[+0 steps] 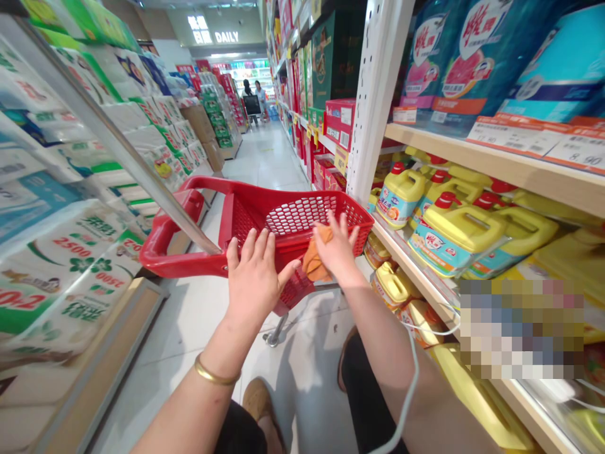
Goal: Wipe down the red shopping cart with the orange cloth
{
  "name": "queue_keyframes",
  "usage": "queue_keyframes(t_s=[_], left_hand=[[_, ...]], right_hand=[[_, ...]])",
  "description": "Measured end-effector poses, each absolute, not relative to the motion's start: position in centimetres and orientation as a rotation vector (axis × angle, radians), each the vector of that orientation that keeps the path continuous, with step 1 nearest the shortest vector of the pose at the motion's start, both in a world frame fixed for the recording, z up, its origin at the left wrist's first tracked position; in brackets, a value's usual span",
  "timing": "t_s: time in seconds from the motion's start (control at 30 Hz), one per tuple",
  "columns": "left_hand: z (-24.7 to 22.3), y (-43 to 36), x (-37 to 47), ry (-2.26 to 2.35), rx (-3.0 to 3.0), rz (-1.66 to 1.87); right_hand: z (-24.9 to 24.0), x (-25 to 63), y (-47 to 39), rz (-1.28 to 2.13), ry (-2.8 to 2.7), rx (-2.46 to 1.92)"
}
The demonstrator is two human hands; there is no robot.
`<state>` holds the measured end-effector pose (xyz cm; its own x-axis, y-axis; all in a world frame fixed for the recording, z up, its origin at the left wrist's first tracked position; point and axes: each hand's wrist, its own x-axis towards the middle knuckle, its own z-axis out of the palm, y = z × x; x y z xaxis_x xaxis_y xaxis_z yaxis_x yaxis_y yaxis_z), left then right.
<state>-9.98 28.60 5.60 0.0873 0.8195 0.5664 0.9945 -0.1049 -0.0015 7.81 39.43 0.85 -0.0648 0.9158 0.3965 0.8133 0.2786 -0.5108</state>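
A red shopping basket cart (246, 192) with perforated sides stands in front of me. My left hand (255, 268) is spread over its near rim, fingers apart, with nothing in it; whether it touches the rim I cannot tell. An orange cloth (312, 255) lies at the near side of the basket, under the palm and thumb of my right hand (336, 243). The other fingers of that hand are stretched out and spread toward the far rim. A gold bangle (215, 372) circles my left wrist.
Shelves of yellow detergent jugs (449, 236) and blue bottles (482, 57) line the right. Stacked tissue packs (80, 258) fill the left side. A white cable (411, 391) crosses my right forearm. The tiled aisle (267, 151) runs ahead toward two distant people (259, 93).
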Motion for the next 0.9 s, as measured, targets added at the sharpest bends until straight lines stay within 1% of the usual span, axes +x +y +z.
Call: queue_keyframes(t_s=[0.07,0.13,0.2,0.33,0.4,0.47,0.63,0.7,0.77,0.9], left_hand=[[5.6,28.6,-9.9,-1.790,-1.996,-0.625],[5.6,28.6,-9.9,-1.796,-1.996,-0.637],[5.7,28.6,-9.8,-1.799,-1.989,-0.649],[5.7,28.6,-10.0,-1.787,-1.998,-0.645],[5.7,28.6,-10.1,-1.786,-1.999,-0.639],[5.8,28.6,-10.2,-1.793,-2.000,-0.632],[5.6,28.8,-10.2,-1.789,-2.010,-0.642],[5.5,28.8,-10.1,-1.780,-1.994,-0.650],[5.5,28.7,-9.9,-1.776,-1.978,-0.648],[5.5,28.8,-10.0,-1.771,-1.963,-0.615]], right_hand=[[0.2,10.2,40.9,0.218,-1.649,-1.810],[-0.1,10.8,41.4,0.218,-1.551,-1.883],[0.2,9.3,40.5,0.224,-1.674,-1.753],[1.8,3.9,37.3,0.224,-2.076,-1.249],[2.2,3.1,36.9,0.208,-2.141,-1.151],[1.7,4.5,37.7,0.195,-2.087,-1.260],[-0.8,10.9,41.6,0.147,-1.623,-1.830],[-0.9,11.2,41.8,0.151,-1.558,-1.874],[-0.4,9.6,40.9,0.189,-1.664,-1.755],[1.2,4.6,37.9,0.264,-2.002,-1.292]])
